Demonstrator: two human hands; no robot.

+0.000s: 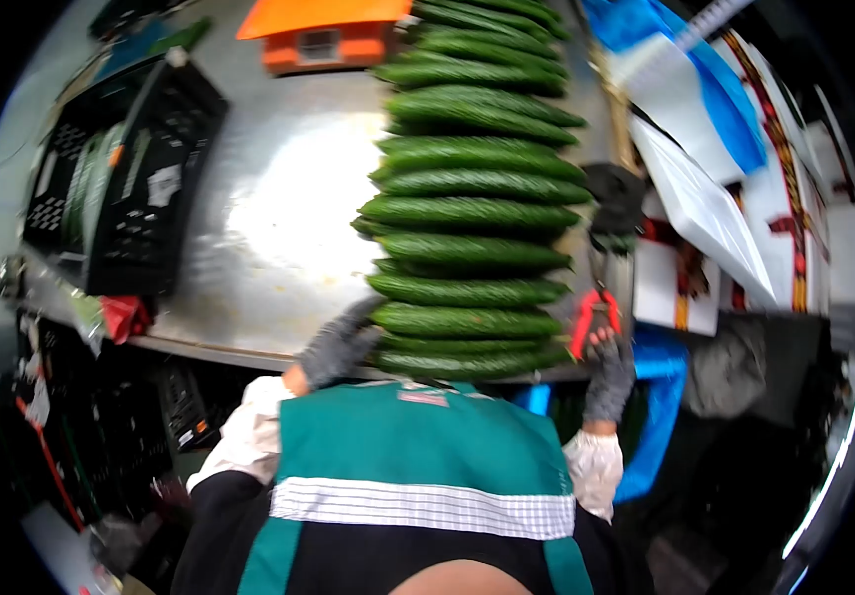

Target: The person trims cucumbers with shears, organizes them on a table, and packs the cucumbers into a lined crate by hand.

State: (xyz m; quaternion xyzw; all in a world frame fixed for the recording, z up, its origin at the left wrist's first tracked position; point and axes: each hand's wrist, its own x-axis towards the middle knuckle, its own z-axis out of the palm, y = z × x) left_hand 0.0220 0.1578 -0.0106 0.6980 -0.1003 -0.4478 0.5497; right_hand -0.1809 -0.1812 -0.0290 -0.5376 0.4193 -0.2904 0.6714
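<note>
As I look down through the head view, a long row of green cucumbers (pixel 472 213) runs from the near edge of the metal table (pixel 284 193) to its far side. They lie crosswise, side by side, with their ends pointing left and right, and some sit closely together while narrow gaps show between others.

The left hand (pixel 336 347), in a grey glove, is at the near left end of the row, right beside the nearest cucumbers. Its fingers are blurred, so I cannot tell whether they grasp one or are released. The right hand (pixel 609 382), also in a grey glove with bare fingertips, is at the near right, its fingers at the handles of a red-handled tool (pixel 582 322). I cannot tell how firmly they close on it. The tool points towards the far side, near a dark object (pixel 614 193) to the right of the row.

At the far left of the row I see an orange device (pixel 326 40). Further left, a black crate (pixel 165 188) stands tilted in my view, and a red item (pixel 125 317) is by its near end. Off to the right are white boxes (pixel 671 288) and a blue sheet (pixel 750 139). Nearest me, a green apron (pixel 408 436) with a checked band covers the person's front.
</note>
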